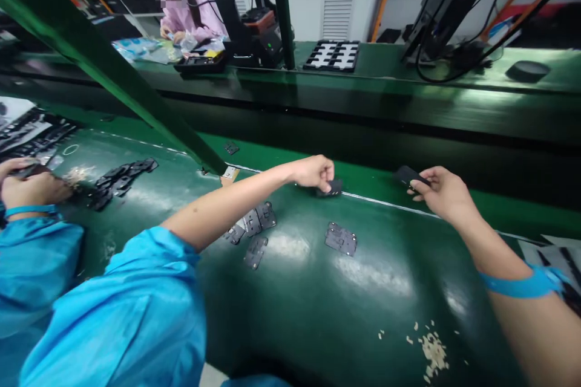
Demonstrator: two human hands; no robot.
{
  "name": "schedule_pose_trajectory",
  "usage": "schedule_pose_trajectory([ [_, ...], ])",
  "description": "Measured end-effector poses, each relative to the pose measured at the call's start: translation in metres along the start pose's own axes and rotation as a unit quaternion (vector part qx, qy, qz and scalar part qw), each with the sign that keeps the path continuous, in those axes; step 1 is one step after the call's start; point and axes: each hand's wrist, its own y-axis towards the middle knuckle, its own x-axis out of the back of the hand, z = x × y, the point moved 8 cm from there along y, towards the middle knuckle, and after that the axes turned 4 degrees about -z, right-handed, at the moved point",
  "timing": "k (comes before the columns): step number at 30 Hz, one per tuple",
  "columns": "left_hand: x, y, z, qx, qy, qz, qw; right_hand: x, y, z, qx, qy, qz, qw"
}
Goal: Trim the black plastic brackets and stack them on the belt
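Observation:
My left hand (315,171) reaches out over the far side of the green bench. Its fingers are closed at the edge of a small black block-like part (334,188), low by the white seam line. Farther right, my right hand (447,193) pinches a flat black rectangular part (407,176) between thumb and fingers, held up off the surface. Between and in front of the hands lies a dark flat plate (341,239) with small metal spots. More such plates (259,219) lie below my left forearm, and a single plate (256,252) is nearer to me.
A heap of small pale pieces (434,351) lies at the near right. At left, a co-worker's hands (34,184) hold a dark part beside a row of black parts (122,180). A green post (136,94) slants across. Behind the raised ledge stands a compartment tray (333,55); another person sits there.

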Motion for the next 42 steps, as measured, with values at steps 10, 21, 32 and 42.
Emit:
schedule_pose_trajectory([
  [10, -0.035, -0.061, 0.021, 0.020, 0.079, -0.021, 0.996, 0.030, -0.209, 0.103, -0.026, 0.172, 0.206, 0.963],
  [21, -0.038, -0.130, -0.069, -0.035, 0.000, -0.070, 0.997, 0.045, -0.303, 0.117, -0.027, 0.205, 0.080, 0.975],
  [32, -0.113, -0.222, -0.179, -0.326, -0.056, -0.213, 0.920, 0.049, -0.326, 0.101, -0.058, 0.280, -0.014, 0.958],
  [42, -0.129, -0.236, -0.176, -0.337, -0.043, -0.258, 0.905, 0.037, -0.346, 0.097, -0.151, 0.395, 0.029, 0.906],
])
